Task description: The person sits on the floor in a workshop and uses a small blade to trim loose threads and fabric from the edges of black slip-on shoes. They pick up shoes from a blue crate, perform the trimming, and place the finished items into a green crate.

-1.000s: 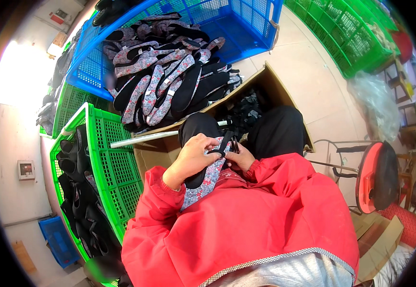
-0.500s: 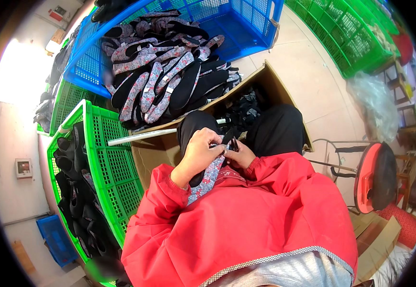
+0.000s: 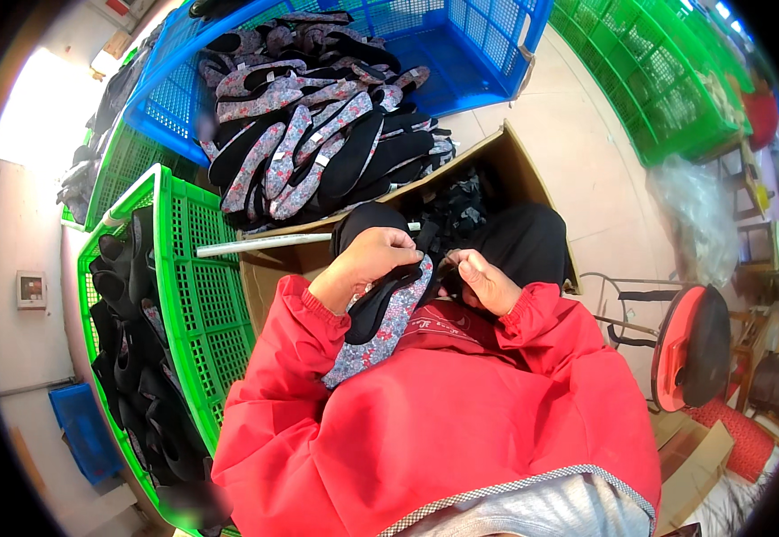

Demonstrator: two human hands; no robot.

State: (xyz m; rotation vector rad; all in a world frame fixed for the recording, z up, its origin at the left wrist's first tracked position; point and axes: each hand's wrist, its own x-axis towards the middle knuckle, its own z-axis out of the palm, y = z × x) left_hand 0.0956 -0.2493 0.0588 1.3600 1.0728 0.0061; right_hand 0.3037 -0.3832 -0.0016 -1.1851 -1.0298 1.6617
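My left hand (image 3: 373, 259) pinches the end of a floral cloth slipper (image 3: 380, 327), grey with red flowers and black inside. The slipper hangs down across my lap against the red smock. Just right of it, my right hand (image 3: 490, 285) is closed with its fingers curled, apart from the cloth. What it grips is mostly hidden; only a small dark bit shows by the fingertips. Beyond both hands, between my knees, an open cardboard box (image 3: 526, 166) holds black scraps (image 3: 457, 210).
A blue crate (image 3: 483, 67) ahead holds a heap of floral and black slippers (image 3: 318, 148). Left stands a green crate (image 3: 201, 268) of black slippers (image 3: 143, 358). A white pole (image 3: 264, 243) crosses the box. A round red-and-black stool (image 3: 698, 349) and green crates (image 3: 645, 85) stand right.
My right hand has drawn away to the right from the slipper and the dark tool in it is now mostly hidden. The left hand has shifted slightly left, so more of the slipper shows.
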